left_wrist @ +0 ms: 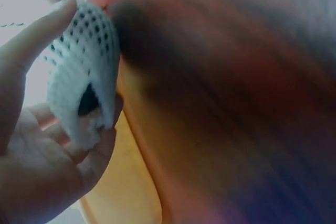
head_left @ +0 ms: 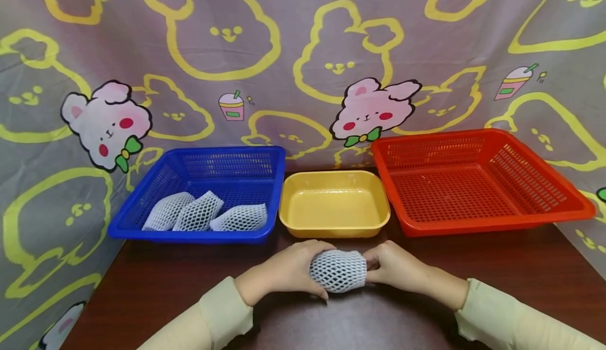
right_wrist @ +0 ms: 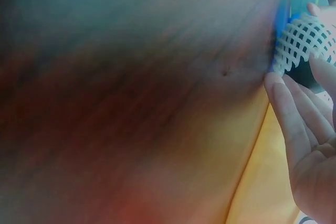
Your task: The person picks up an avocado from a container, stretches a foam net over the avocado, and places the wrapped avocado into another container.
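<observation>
A white foam fruit net [head_left: 338, 272] is held just above the brown table in front of the yellow tray [head_left: 334, 231]. My left hand [head_left: 295, 268] grips its left end, thumb in front and fingers behind. At the other end, my right hand [head_left: 400, 268] pinches the net's rim between thumb and fingers. Through the open end of the net [right_wrist: 304, 38] in the right wrist view, something dark shows inside; its kind cannot be made out. The left wrist view also has a dark gap in the net [left_wrist: 84, 66].
A blue basket [head_left: 196, 235] at the left contains three white foam nets [head_left: 198, 212], apparently with things inside. To the right stands a red basket [head_left: 473, 192]. A patterned curtain [head_left: 293, 34] hangs behind the containers.
</observation>
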{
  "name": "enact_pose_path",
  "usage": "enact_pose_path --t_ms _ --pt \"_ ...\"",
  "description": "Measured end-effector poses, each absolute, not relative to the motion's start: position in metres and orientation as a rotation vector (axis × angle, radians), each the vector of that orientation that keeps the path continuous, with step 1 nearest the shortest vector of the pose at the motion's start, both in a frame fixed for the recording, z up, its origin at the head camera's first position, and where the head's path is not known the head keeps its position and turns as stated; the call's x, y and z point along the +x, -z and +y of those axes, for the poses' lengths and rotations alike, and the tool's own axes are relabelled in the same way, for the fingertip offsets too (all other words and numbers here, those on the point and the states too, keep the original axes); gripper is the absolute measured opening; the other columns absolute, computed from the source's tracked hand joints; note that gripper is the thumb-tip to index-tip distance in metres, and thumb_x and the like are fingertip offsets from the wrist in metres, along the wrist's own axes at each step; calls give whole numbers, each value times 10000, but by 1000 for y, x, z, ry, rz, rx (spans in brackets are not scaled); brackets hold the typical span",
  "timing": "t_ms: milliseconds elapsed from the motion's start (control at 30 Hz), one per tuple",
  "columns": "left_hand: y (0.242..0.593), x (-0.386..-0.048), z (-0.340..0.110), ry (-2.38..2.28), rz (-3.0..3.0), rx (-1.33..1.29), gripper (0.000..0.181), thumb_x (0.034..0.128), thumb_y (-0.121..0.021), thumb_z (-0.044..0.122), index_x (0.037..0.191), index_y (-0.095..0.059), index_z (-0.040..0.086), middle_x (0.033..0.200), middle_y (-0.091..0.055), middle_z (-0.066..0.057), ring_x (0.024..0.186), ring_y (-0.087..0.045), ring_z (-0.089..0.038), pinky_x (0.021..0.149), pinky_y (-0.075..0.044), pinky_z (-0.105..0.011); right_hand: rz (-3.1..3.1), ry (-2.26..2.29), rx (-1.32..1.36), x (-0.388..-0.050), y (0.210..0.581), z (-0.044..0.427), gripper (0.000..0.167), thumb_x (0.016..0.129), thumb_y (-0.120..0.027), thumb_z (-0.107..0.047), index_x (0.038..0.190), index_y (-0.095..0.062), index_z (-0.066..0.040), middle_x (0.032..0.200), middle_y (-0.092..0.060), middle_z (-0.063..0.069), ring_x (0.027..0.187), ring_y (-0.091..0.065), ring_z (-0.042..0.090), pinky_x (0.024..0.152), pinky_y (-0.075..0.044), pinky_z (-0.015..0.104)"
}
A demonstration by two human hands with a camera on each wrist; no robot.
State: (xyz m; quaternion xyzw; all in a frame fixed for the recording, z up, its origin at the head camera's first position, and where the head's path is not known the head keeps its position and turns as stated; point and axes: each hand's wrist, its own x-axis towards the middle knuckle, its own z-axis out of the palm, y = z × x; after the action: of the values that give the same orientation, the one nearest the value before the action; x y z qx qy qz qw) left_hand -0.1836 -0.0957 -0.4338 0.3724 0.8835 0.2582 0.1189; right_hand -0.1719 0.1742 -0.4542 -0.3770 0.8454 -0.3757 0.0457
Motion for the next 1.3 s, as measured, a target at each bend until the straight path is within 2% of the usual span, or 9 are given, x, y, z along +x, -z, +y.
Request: enact_pose_path --t_ms 200,500,700,867,1300 --pt "432 -184 -108 -741 2552 1048 940 665 -983 289 1468 -526 114 1387 -593 -39 1252 -544 -161 1079 -426 -356 2566 1138 -1160 -173 452 177 65 853 -825 -133 839 -781 -179 838 -724 -172 728 -626 -60 647 -538 185" --pt "434 -183 -120 -767 2529 1047 879 709 -962 222 1463 -518 130 1393 -587 -37 1258 -537 -165 1069 -433 -380 2479 1167 -1045 -170 449 182 116 856 -797 -44 924 -787 -137 885 -736 -122 780 -671 -12 678 -566 229" --pt "437 -181 -114 -781 2540 1011 918 712 -959 294 1488 -486 163 1397 -576 2 1243 -535 -123 1070 -430 -357 2494 1157 -1086 -168 448 185 135 863 -785 -23 931 -778 -140 873 -721 -126 773 -641 -20 668 -561 237" --pt "439 -177 -101 -715 2616 1049 926 697 -960 346 1475 -493 161 1370 -590 -2 1207 -563 -122 1037 -457 -349 2516 1142 -1150 -167 446 185 160 865 -781 -18 985 -783 -125 939 -726 -119 834 -636 -14 713 -567 253" --pt "443 -182 -100 -885 2523 970 792 702 -956 258 1367 -534 175 1246 -638 32 1088 -587 -74 977 -474 -302 2569 1076 -1124 -165 444 192 182 887 -775 -57 1063 -790 -97 1016 -750 -61 923 -659 18 761 -576 269"
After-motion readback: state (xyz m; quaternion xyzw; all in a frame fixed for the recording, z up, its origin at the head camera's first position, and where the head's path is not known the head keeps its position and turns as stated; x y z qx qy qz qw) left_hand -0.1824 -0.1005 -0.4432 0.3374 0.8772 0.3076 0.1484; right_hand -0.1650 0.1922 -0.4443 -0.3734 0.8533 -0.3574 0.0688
